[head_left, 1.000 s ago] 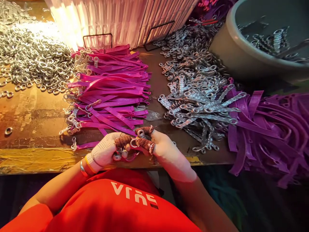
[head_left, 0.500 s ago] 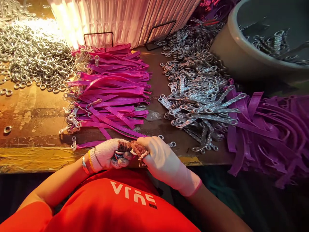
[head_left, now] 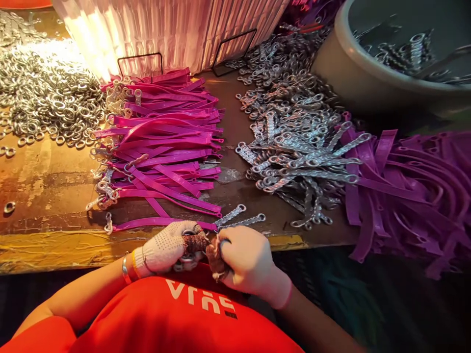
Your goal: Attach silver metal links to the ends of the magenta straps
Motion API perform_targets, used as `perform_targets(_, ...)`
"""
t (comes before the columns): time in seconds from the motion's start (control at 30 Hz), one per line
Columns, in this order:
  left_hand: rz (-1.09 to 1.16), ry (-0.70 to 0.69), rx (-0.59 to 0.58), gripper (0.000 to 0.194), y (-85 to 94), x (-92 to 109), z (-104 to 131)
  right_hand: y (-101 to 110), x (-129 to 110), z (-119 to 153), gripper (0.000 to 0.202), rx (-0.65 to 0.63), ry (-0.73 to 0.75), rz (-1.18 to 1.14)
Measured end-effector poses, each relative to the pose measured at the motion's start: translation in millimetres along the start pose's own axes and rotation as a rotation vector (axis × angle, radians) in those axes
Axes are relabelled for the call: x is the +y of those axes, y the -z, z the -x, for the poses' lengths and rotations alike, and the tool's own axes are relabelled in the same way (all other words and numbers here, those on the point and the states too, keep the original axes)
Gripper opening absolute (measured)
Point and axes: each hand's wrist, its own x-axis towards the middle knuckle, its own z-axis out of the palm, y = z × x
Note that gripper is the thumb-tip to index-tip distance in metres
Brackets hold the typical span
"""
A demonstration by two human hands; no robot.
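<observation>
My left hand (head_left: 165,250), in a dotted white knit glove with brown cloth wrapped on the fingers, is closed around a few metal rings (head_left: 188,233). Close beside it, my right hand (head_left: 250,262), also gloved with brown finger wraps, is closed in a pinch; what it grips is hidden. Something thin and shiny shows between the fingertips, too small to name. Just beyond the hands, a magenta strap (head_left: 147,223) lies along the table edge, and two twisted metal links (head_left: 231,214) lie past its right end.
Many magenta straps (head_left: 165,132) with metal ends lie in a row before a ribbed white panel (head_left: 147,29). Loose rings (head_left: 55,103) heap at left. Twisted links (head_left: 294,142) pile at right, near purple straps (head_left: 415,186) hanging over the edge and a grey tub (head_left: 342,63).
My hands have drawn slightly apart and lower, and the right hand's fingers have curled in more. Two twisted links behind the hands now show more fully. The view has shifted a little.
</observation>
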Motion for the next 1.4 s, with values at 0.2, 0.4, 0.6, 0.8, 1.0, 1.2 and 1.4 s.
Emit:
perform_targets(0.2,0.426,0.05,-0.039,0.027,3.0,-0.3,-18.8,-7.0,8.5,19.3,0.026,0.137,-0.235,-0.105)
perform_targets(0.4,0.58,-0.017,-0.085,0.052,23.6,24.6,-30.1,-2.3,30.0,30.7,0.025,0.353,-0.539,-0.286)
perform_targets(0.6,0.366,0.077,-0.013,0.036,17.0,38.5,-42.9,-21.5,31.3,40.3,0.026,0.351,-0.546,-0.335)
perform_targets(0.8,-0.494,-0.184,0.196,0.028,3.4,48.3,-50.3,-23.3,31.1,43.0,0.026,0.355,-0.558,-0.363)
perform_targets(1.0,-1.596,-0.128,0.304,0.035,-13.3,42.4,-70.0,-32.0,34.0,44.3,0.03,0.346,-0.557,-0.336)
perform_targets(1.2,-1.651,-0.102,0.325,0.038,-11.0,42.1,-68.2,-28.2,33.3,31.1,0.032,0.278,-0.541,-0.276)
perform_targets(1.4,-1.401,-0.284,0.398,0.041,16.2,43.1,-42.4,-22.6,30.4,11.7,0.042,0.286,-0.439,-0.328)
